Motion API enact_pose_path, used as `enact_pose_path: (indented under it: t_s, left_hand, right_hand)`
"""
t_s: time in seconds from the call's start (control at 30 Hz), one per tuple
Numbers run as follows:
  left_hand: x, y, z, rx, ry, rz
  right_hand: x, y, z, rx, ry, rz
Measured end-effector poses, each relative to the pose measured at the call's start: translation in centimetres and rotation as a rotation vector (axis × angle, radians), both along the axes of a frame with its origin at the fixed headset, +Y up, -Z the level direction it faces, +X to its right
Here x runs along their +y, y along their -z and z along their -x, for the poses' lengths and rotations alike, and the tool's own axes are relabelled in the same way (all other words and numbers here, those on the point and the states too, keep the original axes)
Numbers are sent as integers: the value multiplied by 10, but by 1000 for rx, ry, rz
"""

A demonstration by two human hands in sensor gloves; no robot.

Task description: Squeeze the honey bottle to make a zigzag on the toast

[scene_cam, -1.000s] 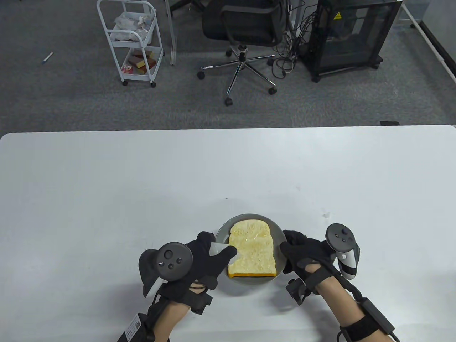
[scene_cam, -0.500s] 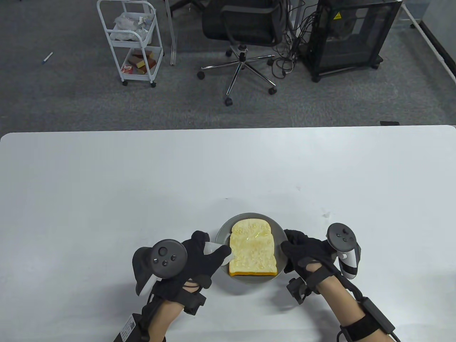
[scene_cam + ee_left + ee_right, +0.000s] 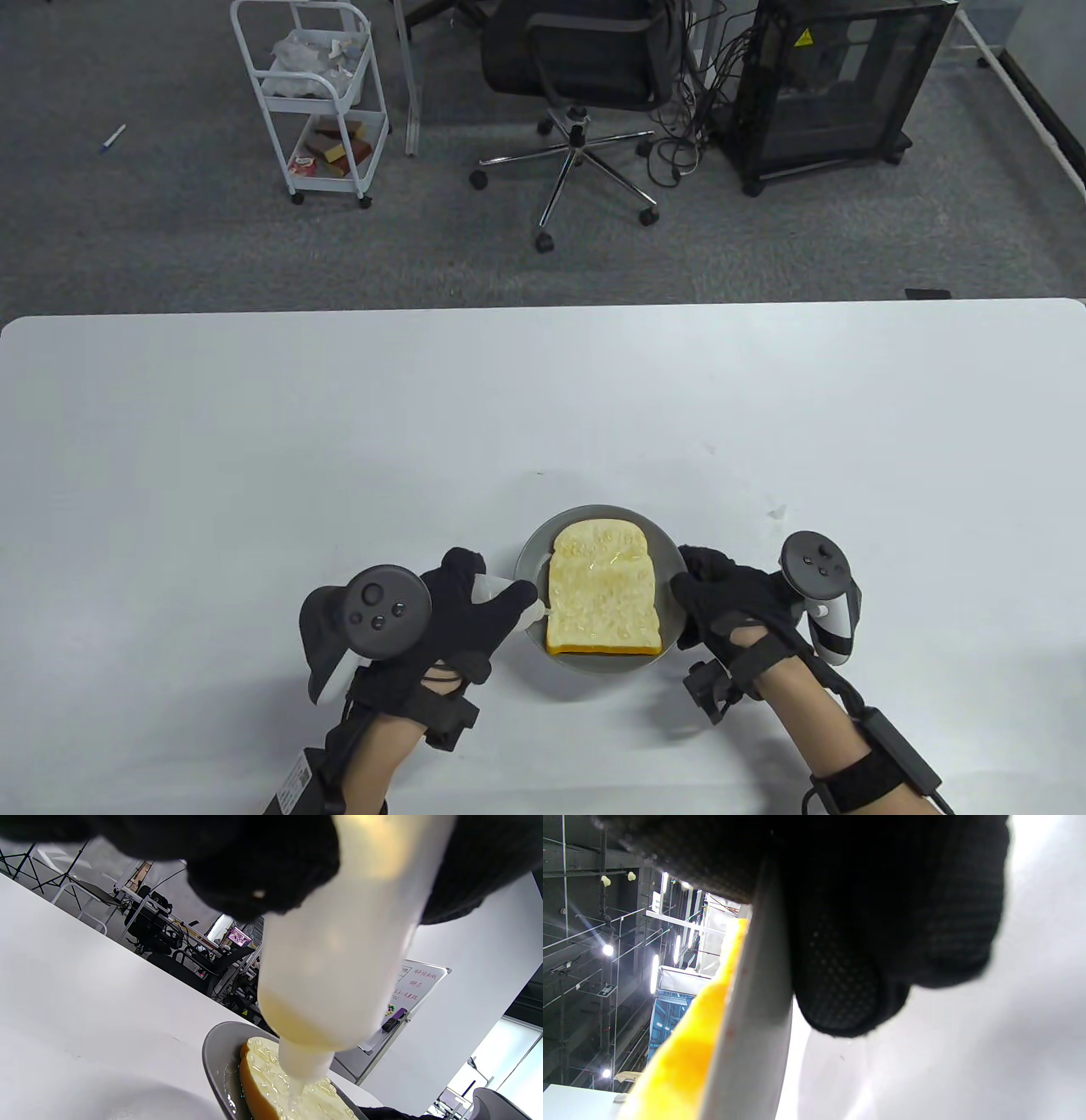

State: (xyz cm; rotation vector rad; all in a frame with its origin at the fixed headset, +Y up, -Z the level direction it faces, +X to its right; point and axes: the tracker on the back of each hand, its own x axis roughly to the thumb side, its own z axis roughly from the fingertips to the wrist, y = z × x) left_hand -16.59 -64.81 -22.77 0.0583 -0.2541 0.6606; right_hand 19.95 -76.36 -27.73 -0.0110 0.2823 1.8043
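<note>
Honey risks spilling onto the plate (image 3: 530,556) because the left hand (image 3: 458,607), fingers squeezing the bottle (image 3: 335,955), is hovering at the toast's (image 3: 602,594) left edge, lower centre, while right hand (image 3: 730,598) fingers are pinching the rim.

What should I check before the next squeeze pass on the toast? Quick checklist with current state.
1. Left hand grips bottle: ok, fingers wrap it on both sides.
2. Nozzle points down over toast: ok, tip is just above the left edge.
3. Honey at the nozzle end: ok, it has pooled by the neck.
4. Right hand steadies plate: ok, fingers press on the right rim.
5. Toast sits inside plate: ok, flat and within the rim.
6. Zigzag so far: cannot tell, there is a glossy sheen but no clear lines.
</note>
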Motion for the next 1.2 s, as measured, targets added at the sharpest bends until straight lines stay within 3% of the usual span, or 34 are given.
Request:
enact_pose_path:
  t_s: [1.2]
  left_hand:
    - [-6, -2, -52, -118, -4, -22]
  right_hand:
    - [-3, -1, 4, 16, -20, 10]
